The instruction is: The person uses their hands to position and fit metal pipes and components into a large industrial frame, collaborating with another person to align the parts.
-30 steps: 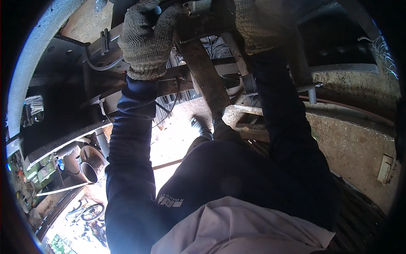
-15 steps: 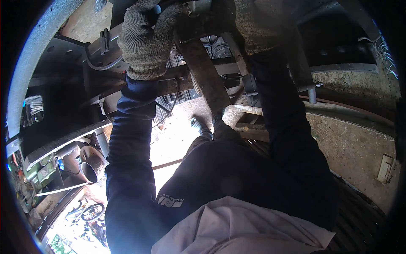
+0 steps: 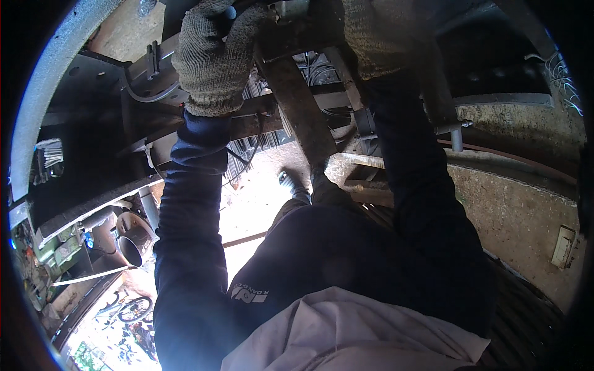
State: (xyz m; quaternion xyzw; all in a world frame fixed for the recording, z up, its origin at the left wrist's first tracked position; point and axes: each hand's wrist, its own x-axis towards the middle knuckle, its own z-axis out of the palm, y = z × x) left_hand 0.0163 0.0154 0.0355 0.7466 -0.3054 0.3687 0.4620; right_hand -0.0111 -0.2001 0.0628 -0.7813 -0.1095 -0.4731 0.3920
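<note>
My left hand (image 3: 213,59), in a knitted grey-brown work glove, is at the top edge, its fingers curled closed. A small round blue-grey end (image 3: 230,12) pokes out between thumb and fingers; the rest of that thing is hidden. My right hand (image 3: 380,40), gloved alike, is raised at the top, right of the middle. Its fingers run into the dark and out of the picture. Between the hands, dark metal parts (image 3: 294,37) cross, and a flat, worn metal bar (image 3: 303,108) slants down from them toward my feet.
A dark metal frame (image 3: 86,111) fills the left. Below it are an open metal pipe (image 3: 130,250) and, in bright light, a bicycle (image 3: 135,309). Several thin rods (image 3: 238,164) lie behind my left forearm. At the right, a short metal rod (image 3: 456,136) juts out before a stained wall (image 3: 513,204).
</note>
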